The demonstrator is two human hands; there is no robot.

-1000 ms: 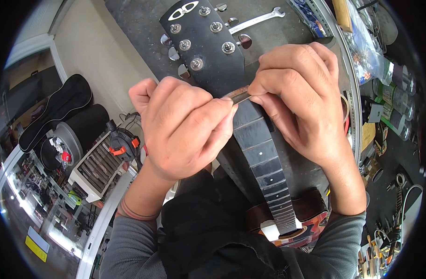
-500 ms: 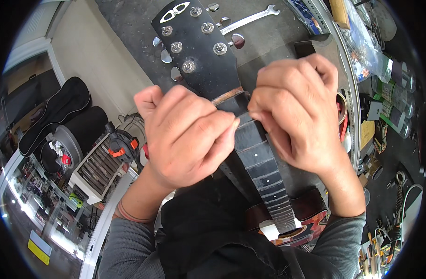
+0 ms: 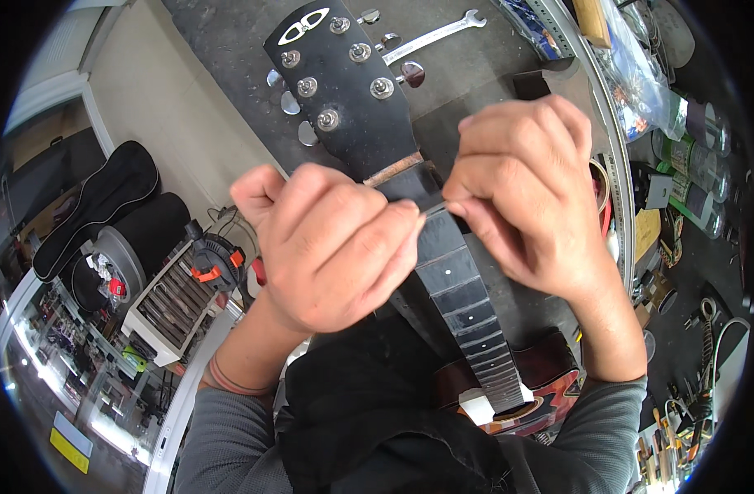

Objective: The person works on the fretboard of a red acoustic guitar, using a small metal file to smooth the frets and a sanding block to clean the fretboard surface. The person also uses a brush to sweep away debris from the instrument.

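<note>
A guitar neck with a dark fingerboard (image 3: 459, 284) runs from the black headstock (image 3: 344, 90) down toward the body (image 3: 550, 362). Just below the pale brown strip (image 3: 393, 169) at the headstock end, both hands meet over the fingerboard. My left hand (image 3: 336, 247) is closed, its thumb and forefinger pinching one end of a thin fret wire (image 3: 435, 210). The other end sits in the pinch of my right hand (image 3: 525, 198), so the wire spans the short gap between the fingertips. Whether it touches the wood, I cannot tell.
Beyond the headstock's tuning pegs lies a steel wrench (image 3: 434, 37). White pads (image 3: 476, 406) sit by the fingerboard's lower end. A metal-edged bench with plastic bags (image 3: 640, 74) curves along the right. A black-and-orange tool (image 3: 216, 262) stands at left, near a black case (image 3: 101, 206).
The fingertips have drawn slightly apart, baring more of the fret wire. The headstock and upper neck have shifted a little left and up in view.
</note>
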